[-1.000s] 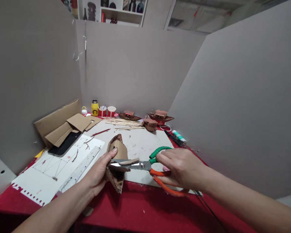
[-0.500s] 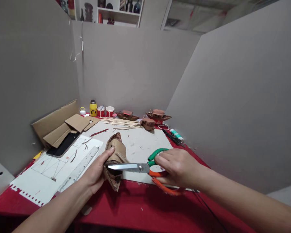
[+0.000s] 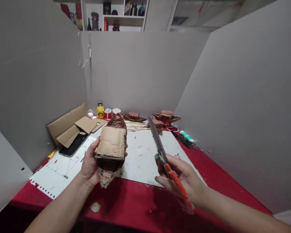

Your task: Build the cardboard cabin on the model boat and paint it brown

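Note:
My left hand (image 3: 90, 163) is wrapped round the side of a small cardboard model boat (image 3: 111, 140), raised above the table's front part. The boat has a brown ridged hull, pointed at both ends, and a tan cardboard roof arched over its middle. To the right, my right hand (image 3: 180, 176) grips a pair of scissors (image 3: 161, 147) by the orange handle. The blades are together and point up and away from me, apart from the boat. The green handle is mostly hidden behind my fingers.
White paper (image 3: 145, 155) covers part of the red tablecloth (image 3: 126, 207). Finished-looking boats (image 3: 166, 115), sticks (image 3: 137, 125), paper cups (image 3: 107, 114) and a yellow bottle (image 3: 100, 111) stand at the back. Cardboard pieces (image 3: 68, 127) and a phone (image 3: 74, 145) lie left; a glue tube (image 3: 187, 136) lies right. Grey panels enclose the table.
The scissors have come away from the boat, closed and swung from pointing left to pointing up. My left hand has turned the boat so its roof faces me.

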`<state>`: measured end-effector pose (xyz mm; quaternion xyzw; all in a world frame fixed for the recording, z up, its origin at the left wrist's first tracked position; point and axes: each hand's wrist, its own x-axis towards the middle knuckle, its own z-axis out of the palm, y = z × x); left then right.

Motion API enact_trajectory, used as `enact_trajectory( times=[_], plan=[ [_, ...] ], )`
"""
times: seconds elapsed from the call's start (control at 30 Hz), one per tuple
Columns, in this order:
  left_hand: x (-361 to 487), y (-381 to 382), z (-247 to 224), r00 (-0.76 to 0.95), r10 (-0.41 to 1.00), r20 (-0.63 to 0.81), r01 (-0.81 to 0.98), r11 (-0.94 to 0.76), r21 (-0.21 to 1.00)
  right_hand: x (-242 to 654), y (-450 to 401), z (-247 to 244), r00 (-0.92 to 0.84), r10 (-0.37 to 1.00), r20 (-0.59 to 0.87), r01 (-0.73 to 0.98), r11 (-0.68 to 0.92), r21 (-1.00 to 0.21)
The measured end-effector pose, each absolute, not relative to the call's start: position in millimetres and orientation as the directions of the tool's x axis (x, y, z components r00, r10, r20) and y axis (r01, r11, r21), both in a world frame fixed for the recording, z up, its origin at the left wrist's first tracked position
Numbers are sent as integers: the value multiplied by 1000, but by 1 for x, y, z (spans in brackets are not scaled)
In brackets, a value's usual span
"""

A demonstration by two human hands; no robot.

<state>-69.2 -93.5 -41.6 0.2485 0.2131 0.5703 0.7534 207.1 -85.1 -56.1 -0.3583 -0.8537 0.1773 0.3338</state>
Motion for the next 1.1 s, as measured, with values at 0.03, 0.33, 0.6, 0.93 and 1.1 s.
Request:
enact_trajectory(
  times=[0.03,0.33,0.6,0.93,1.1],
  plan=[
    [-69,-94,-42,259,965,-30,-750,221,623,205,-85,-57,-533,729,429,472,677,-565],
    [-61,-94,-45,97,977,-187,-758,195,622,207,-83,-48,-673,572,469,568,806,-167],
    [-62,-96,-50,137,978,-156,-715,207,668,218,-71,-16,-775,358,521,529,819,224],
    [-54,-95,-52,58,983,-174,-738,159,655,203,-64,-1,-819,295,492,523,735,432],
    [-51,-92,-53,40,985,-170,-738,144,659,202,-60,1,-840,279,465,508,704,496]
  ],
)
